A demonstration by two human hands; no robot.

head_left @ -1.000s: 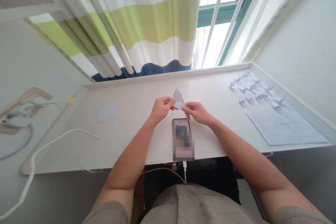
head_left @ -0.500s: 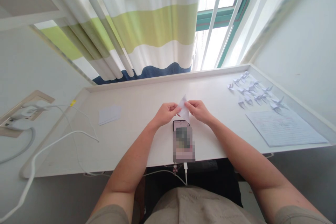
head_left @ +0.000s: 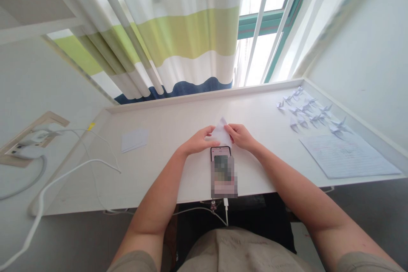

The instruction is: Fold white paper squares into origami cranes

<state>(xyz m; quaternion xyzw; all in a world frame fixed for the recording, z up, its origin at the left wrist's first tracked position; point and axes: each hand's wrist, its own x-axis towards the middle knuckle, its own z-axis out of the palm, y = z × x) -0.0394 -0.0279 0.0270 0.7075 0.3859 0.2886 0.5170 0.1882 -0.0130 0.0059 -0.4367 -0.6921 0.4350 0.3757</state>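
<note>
Between my two hands is a small folded piece of white paper (head_left: 222, 131), its pointed tip toward the window. My left hand (head_left: 200, 140) is at its left side, thumb and fingers spread around the edge, with the thumb along the lower part. My right hand (head_left: 240, 135) pinches the paper's right edge between thumb and fingers. Just below the paper, a phone (head_left: 223, 174) lies on the white desk (head_left: 172, 123), its screen lit and partly pixelated, with a white cable plugged into its near end.
Several folded white paper figures (head_left: 310, 110) stand at the desk's back right, beyond some written sheets (head_left: 347, 157). Blank paper pieces (head_left: 134, 140) lie on the left. White cables (head_left: 63, 174) run from a wall socket (head_left: 32, 138) across the desk's left side. A raised rim borders the back.
My left hand has opened its pinch, its thumb now lower and apart from the fingers. The paper has turned slightly and shows a broader face. My right hand keeps its pinch.
</note>
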